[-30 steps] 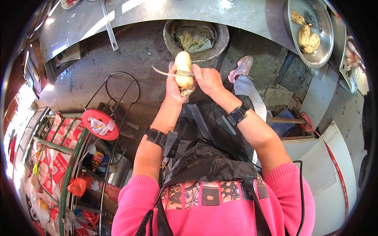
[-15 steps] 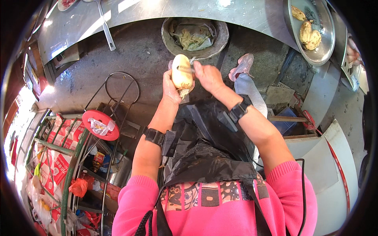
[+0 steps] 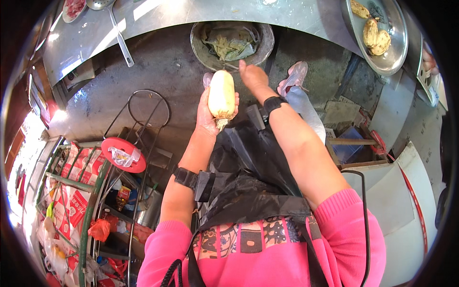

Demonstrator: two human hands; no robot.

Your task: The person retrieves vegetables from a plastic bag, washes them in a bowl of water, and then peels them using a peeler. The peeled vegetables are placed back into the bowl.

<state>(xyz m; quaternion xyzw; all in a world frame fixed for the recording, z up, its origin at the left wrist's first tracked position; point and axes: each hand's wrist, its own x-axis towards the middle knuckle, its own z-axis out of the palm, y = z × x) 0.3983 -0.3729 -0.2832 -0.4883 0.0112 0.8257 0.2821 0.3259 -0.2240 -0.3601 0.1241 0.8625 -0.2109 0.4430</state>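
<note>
Pale, cream-coloured and peeled smooth, a lotus root segment (image 3: pixel 222 95) stands upright in the left hand (image 3: pixel 210 112), whose fingers are wrapped round its lower half, clamped on it, with a stubby fibrous end poking out below the palm. At about 1 o'clock from the root, the right hand (image 3: pixel 252 75) reaches out over the rim of a round metal basin (image 3: pixel 198 45) on the wet concrete floor; its fingers are curled downward, and whether they pinch anything I cannot tell — they are seen only from behind. Greenish-yellow peelings (image 3: pixel 229 44) lie heaped in the basin. Both wrists carry black bands, and a black apron (image 3: pixel 253 167) covers the lap below pink sleeves. At 2 o'clock from the hands, well apart, a metal tray (image 3: pixel 399 45) holds several brownish unpeeled roots (image 3: pixel 375 38). At 10 o'clock a long-handled ladle (image 3: pixel 119 36) rests on the steel counter. At 8 o'clock a red round lid (image 3: pixel 114 165) sits on a green wire rack — a pink shoe (image 3: pixel 294 76) shows just right of the right wrist
</note>
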